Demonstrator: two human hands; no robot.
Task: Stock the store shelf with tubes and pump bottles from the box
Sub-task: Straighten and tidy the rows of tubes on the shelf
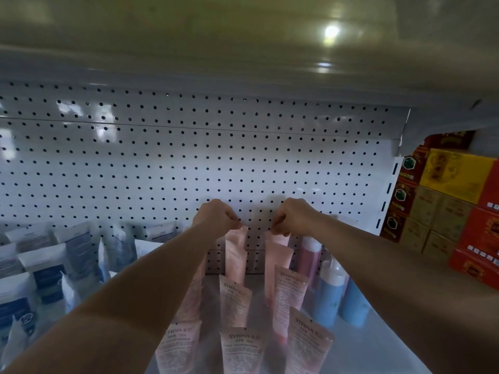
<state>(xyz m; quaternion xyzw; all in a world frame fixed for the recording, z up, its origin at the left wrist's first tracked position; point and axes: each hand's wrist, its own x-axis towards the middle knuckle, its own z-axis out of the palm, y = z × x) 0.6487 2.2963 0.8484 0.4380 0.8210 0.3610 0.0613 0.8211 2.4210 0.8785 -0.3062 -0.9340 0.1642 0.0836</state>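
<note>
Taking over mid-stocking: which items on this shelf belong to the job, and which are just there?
Job:
- pink tubes; left hand and right hand each pinch a rear one
- blue pump bottles
- shelf

Bystanders:
- white-and-blue tubes
- red and yellow boxes
- pegboard

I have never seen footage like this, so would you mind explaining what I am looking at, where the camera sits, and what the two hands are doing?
There is no machine here: a person wears one wide-angle camera on the head, so you look down along their bare arms into a store shelf with a perforated back panel. The left hand pinches the top edge of the rearmost pink tube in the middle row. The right hand pinches the top of the rearmost pink tube in the right row. More pink tubes stand in rows toward the camera. To the left stand white and blue tubes; to the right, blue pump bottles and a pink one. Further right are red and yellow boxes.
</note>
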